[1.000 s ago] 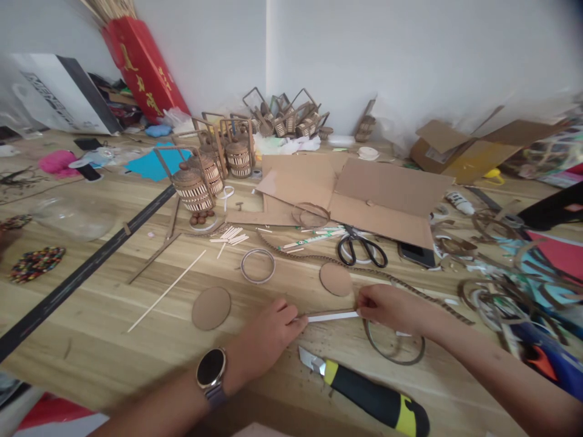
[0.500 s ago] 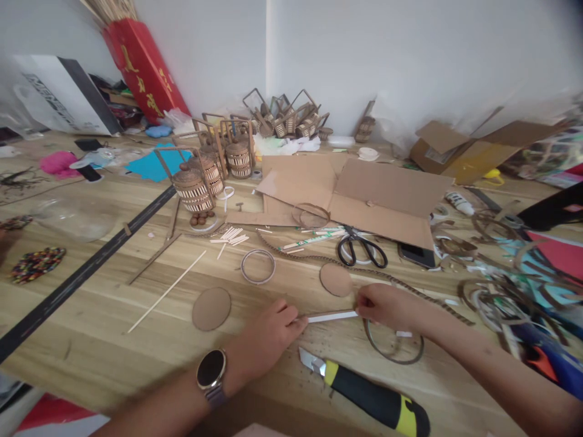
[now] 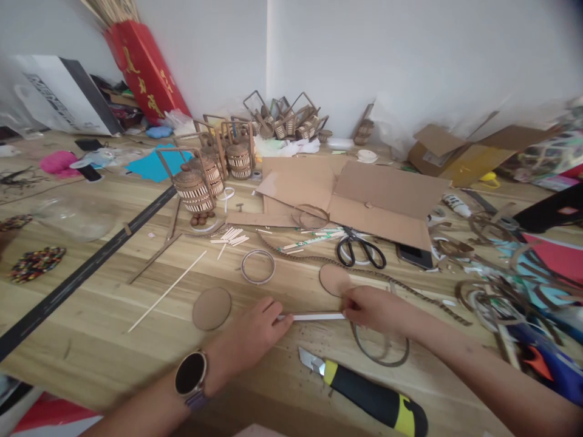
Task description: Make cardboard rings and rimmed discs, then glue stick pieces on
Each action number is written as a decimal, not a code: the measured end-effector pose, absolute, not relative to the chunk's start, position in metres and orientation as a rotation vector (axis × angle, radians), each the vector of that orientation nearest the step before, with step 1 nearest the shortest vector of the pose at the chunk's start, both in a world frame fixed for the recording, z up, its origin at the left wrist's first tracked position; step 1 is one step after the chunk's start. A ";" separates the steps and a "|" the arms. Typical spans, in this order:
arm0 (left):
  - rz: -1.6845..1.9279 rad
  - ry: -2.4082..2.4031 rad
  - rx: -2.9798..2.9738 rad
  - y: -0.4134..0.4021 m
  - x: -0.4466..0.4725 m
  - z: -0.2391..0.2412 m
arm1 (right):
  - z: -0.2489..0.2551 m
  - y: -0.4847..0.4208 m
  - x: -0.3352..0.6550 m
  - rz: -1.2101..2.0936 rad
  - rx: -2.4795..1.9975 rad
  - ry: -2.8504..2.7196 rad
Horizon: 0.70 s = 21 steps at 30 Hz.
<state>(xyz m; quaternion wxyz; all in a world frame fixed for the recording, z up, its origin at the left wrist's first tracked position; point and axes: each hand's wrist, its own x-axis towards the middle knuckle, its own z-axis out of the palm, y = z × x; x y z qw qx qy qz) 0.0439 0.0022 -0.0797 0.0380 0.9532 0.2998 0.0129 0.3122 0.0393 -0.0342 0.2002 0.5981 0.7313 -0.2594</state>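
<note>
A narrow strip (image 3: 317,316) with a white face and a brown edge is stretched between my hands, low over the wooden table. My left hand (image 3: 255,331) pinches its left end. Closed around the strip farther right is my right hand (image 3: 370,308), and a curled loop (image 3: 381,363) hangs or lies below it, apparently the same strip. Just nearer to me lies a utility knife (image 3: 364,391) with its blade out. One cardboard disc (image 3: 212,309) is left of my left hand; another cardboard disc (image 3: 334,279) sits beside my right fingers. A thin ring (image 3: 257,267) lies beyond.
Black-handled scissors (image 3: 359,249) and short sticks (image 3: 234,237) lie farther back, before folded cardboard (image 3: 378,188). Several small woven baskets (image 3: 194,188) stand at the back left. Cut strips and tools (image 3: 501,309) clutter the right. A long black strip (image 3: 86,276) crosses the left.
Both hands have shifted to the left with the strip still held between them. The loop below my right hand has moved left too. The knife has stayed put.
</note>
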 end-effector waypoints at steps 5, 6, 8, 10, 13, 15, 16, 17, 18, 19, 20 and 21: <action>0.047 0.975 2.982 0.001 0.028 -0.086 | -0.042 0.044 0.300 -0.753 1.641 2.081; 0.051 0.987 2.989 0.000 0.028 -0.086 | -0.043 0.045 0.300 -0.750 1.639 2.084; 0.057 0.995 3.001 -0.001 0.033 -0.084 | -0.045 0.045 0.300 -0.750 1.637 2.093; 0.067 0.978 3.014 -0.001 0.041 -0.081 | -0.045 0.045 0.302 -0.753 1.640 2.100; 0.107 0.908 3.040 0.001 0.054 -0.076 | -0.046 0.043 0.302 -0.752 1.658 2.102; 0.124 0.858 3.057 0.004 0.064 -0.073 | -0.045 0.042 0.301 -0.749 1.672 2.098; 0.119 0.829 3.065 0.005 0.068 -0.072 | -0.044 0.042 0.301 -0.748 1.677 2.095; 0.110 0.796 3.072 0.007 0.072 -0.071 | -0.043 0.041 0.300 -0.745 1.684 2.094; 0.096 0.763 3.075 0.008 0.077 -0.071 | -0.042 0.041 0.300 -0.739 1.691 2.094; 0.079 0.730 3.076 0.010 0.081 -0.071 | -0.041 0.041 0.300 -0.732 1.698 2.096; 0.065 0.703 3.075 0.011 0.086 -0.071 | -0.041 0.040 0.299 -0.724 1.704 2.100; 0.056 0.680 3.074 0.012 0.090 -0.072 | -0.041 0.040 0.299 -0.720 1.708 2.101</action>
